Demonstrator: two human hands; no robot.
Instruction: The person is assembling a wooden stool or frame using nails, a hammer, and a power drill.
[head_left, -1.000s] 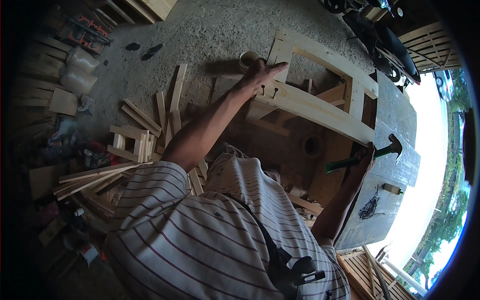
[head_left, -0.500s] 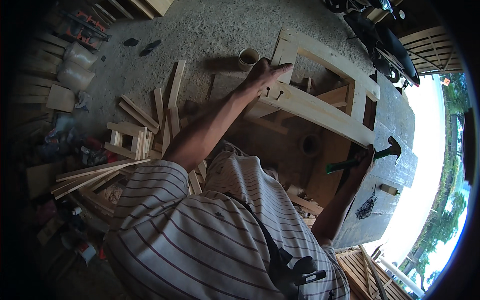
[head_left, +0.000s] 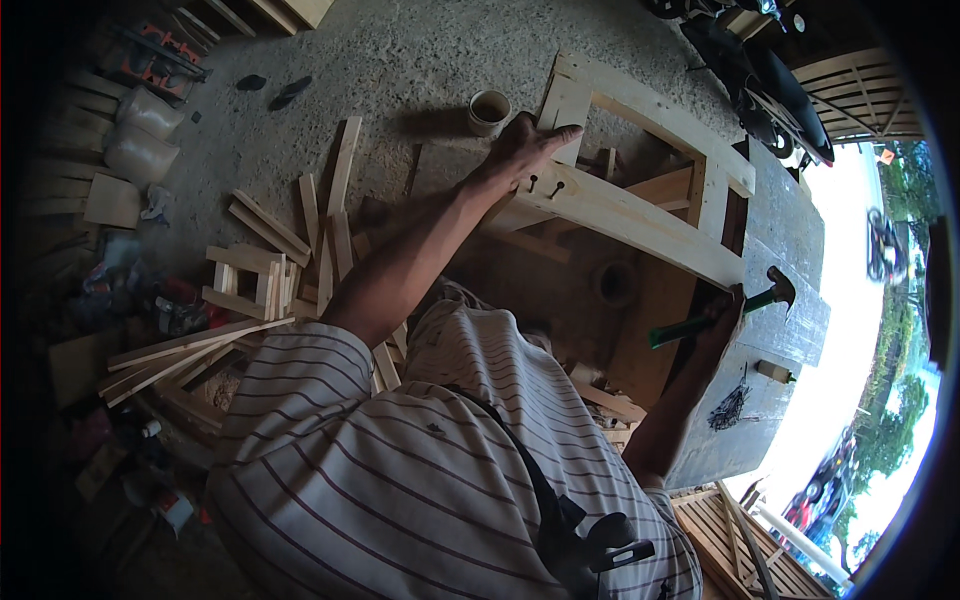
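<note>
A pale wooden frame of joined boards lies tilted across the work surface. My left hand grips its left corner, thumb stretched along the top. Beside that hand, two dark nails stand partway out of the front board. My right hand is closed around a claw hammer with a green handle. The hammer's metal head points right, over the grey board. That hand is also up against the right end of the frame's front board; its fingers are partly in shadow.
A grey sheet-topped table carries a pile of nails and a small bottle. Behind my left hand stands a bucket. Loose wood strips lie at left. A parked motorcycle stands at far right.
The view has shifted slightly, and both hands keep their holds on the frame and hammer. Vehicles have appeared on the bright road at right.
</note>
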